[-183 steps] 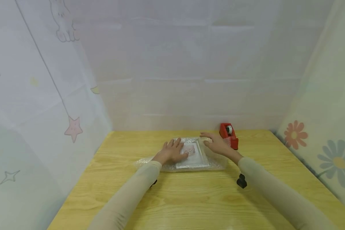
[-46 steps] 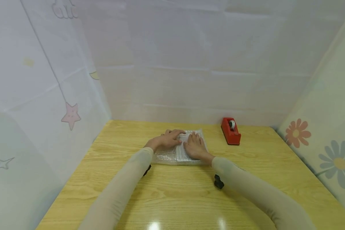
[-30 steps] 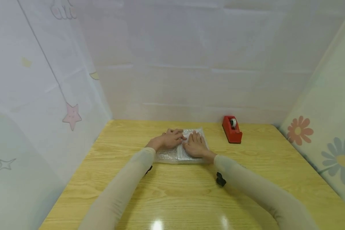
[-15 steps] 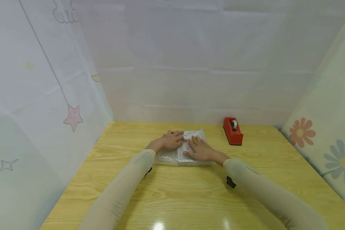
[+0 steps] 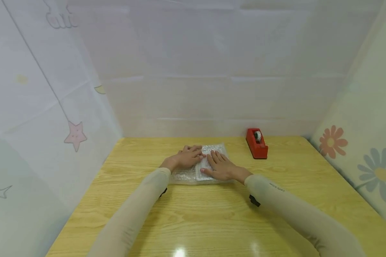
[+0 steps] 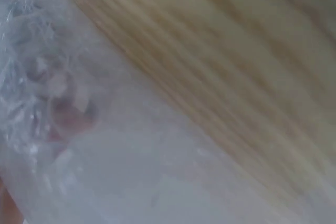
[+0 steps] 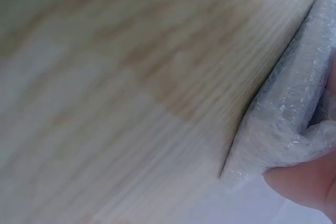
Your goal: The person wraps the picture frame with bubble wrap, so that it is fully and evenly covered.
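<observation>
In the head view a white picture frame [image 5: 204, 165] lies on the table under a layer of bubble wrap [image 5: 183, 177]. My left hand [image 5: 188, 157] rests on the wrap at the frame's left side, its fingers slightly bent and reaching over the frame's edge. Flat across the right part, my right hand [image 5: 221, 168] presses on the wrap with fingers spread and the thumb pointing left. The right wrist view has the thumb [image 7: 302, 182] against the folded edge of the wrap. Cloudy wrap fills the lower left of the left wrist view, which is blurred.
A red tape dispenser [image 5: 256, 144] with a roll of tape stands behind and to the right of the wrap. The wooden table [image 5: 196, 217] reaches back to a pale sheet [image 5: 180, 100], with printed sheets at both sides.
Since the oldest frame the wrap's right side has been folded over the picture frame. Within the last second my right hand has turned and its fingers have spread. The left hand stays about where it was.
</observation>
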{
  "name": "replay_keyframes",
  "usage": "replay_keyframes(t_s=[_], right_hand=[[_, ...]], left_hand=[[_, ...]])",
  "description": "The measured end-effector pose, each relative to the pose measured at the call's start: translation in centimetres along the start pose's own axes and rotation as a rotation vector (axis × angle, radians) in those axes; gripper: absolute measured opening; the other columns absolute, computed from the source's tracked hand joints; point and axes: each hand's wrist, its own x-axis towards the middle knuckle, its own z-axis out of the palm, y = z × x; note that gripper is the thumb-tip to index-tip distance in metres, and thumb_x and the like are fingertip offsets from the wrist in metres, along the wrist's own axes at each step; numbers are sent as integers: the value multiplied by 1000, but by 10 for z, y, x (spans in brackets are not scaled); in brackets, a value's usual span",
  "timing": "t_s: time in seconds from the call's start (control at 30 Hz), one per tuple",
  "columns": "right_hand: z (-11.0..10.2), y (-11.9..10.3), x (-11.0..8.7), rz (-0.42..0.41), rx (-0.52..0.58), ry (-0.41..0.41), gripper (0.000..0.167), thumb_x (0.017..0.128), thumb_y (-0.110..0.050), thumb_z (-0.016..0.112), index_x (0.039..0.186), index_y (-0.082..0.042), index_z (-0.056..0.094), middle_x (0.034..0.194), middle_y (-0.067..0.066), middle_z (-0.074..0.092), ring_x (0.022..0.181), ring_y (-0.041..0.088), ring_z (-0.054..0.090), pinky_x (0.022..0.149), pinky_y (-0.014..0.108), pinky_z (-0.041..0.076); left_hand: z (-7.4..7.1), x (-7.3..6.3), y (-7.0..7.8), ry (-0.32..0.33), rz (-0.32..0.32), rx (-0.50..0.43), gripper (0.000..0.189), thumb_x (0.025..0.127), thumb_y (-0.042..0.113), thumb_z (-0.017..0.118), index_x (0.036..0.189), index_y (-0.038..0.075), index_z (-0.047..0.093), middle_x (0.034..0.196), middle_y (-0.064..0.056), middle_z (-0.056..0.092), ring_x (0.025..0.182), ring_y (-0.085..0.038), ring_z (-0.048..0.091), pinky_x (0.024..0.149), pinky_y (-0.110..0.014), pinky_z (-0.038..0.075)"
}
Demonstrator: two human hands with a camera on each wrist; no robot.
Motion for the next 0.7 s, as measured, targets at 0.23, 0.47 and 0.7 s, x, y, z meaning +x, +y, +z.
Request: replay_keyframes(t_s=[0.23, 0.47, 0.7], right_hand=[[-2, 0, 0, -11, -6, 4, 98, 99, -75, 18, 162, -1, 6, 166, 23, -5, 153, 38, -3, 120, 51, 2], [-5, 0, 3, -14, 25, 59, 103, 98, -78, 23, 161, 2, 7, 167, 23, -3, 153, 38, -3, 120, 51, 1], [-3, 5, 6, -5, -34, 93, 110, 94, -82, 26, 161, 3, 8, 167, 22, -3, 153, 37, -3, 120, 52, 2]], left_hand=[[7, 16, -6, 74, -24, 30, 23, 108, 41, 47, 124, 33, 62, 162, 2, 22, 142, -38, 17, 107, -67, 20], [2, 16, -5, 82, -41, 62, 27, 106, 45, 49, 128, 36, 62, 160, 4, 25, 140, -38, 21, 105, -65, 24], [4, 9, 1, 68, -11, 45, 29, 108, 41, 47, 130, 32, 62, 159, 1, 27, 139, -40, 21, 103, -63, 25]])
